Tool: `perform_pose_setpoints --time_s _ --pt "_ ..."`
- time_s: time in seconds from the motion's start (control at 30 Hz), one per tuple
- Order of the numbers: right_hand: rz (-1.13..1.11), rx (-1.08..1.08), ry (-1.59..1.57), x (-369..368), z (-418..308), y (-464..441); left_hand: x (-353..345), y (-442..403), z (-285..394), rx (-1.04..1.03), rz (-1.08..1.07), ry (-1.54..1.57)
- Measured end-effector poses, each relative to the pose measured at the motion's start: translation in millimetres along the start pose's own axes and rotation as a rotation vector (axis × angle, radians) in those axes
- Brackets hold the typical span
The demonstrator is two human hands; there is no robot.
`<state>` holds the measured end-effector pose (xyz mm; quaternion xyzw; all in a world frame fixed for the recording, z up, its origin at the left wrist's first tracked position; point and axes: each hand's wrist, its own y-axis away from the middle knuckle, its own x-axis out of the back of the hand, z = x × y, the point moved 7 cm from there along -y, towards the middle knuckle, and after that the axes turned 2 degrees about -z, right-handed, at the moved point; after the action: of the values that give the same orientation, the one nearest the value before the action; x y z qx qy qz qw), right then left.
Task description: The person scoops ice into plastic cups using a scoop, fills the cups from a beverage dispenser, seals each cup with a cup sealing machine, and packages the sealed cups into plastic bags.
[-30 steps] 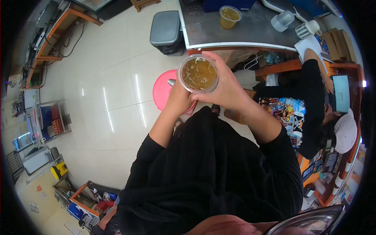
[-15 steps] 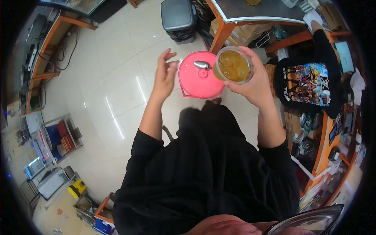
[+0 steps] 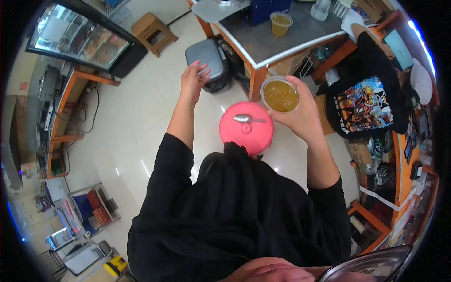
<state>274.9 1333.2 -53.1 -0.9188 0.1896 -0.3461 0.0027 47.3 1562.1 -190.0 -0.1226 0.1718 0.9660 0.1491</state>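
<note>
My right hand (image 3: 305, 108) grips a clear plastic cup (image 3: 281, 95) filled with a yellow-brown drink that looks to have ice in it. Empty and with fingers spread, my left hand (image 3: 191, 81) is held up in front of the grey bin. Between and below my hands stands a pink lidded container (image 3: 235, 136). On its lid lies a metal scoop or large spoon (image 3: 243, 118). A second cup of similar yellowish drink (image 3: 280, 27) stands on the dark-topped table ahead.
The table (image 3: 239, 33) has a pale edge and orange legs. A grey lidded bin (image 3: 206, 54) stands left of it, and a brown stool (image 3: 152, 33) farther back. To my right, a person in a black printed shirt (image 3: 364, 105) sits at a cluttered counter. A glass display case (image 3: 80, 37) is far left.
My view has tilted forward, bringing the second cup, stool and display case into sight. The drink cup stays in my right hand; my left hand remains raised and empty.
</note>
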Motion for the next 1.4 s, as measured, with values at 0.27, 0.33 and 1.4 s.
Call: perform_pose_setpoints --time_s 0.27,0.33,1.4 --pt "0.048 -0.057 -0.101 -10 -18 -113 4 -154 43 -0.027 -0.050 0.101" --pt "0.078 -0.098 -0.141 -20 -23 -149 -2 -192 54 0.011 -0.076 0.149" --pt "0.523 -0.566 0.510 -165 14 -401 -13 -289 30 0.397 -0.715 0.462"
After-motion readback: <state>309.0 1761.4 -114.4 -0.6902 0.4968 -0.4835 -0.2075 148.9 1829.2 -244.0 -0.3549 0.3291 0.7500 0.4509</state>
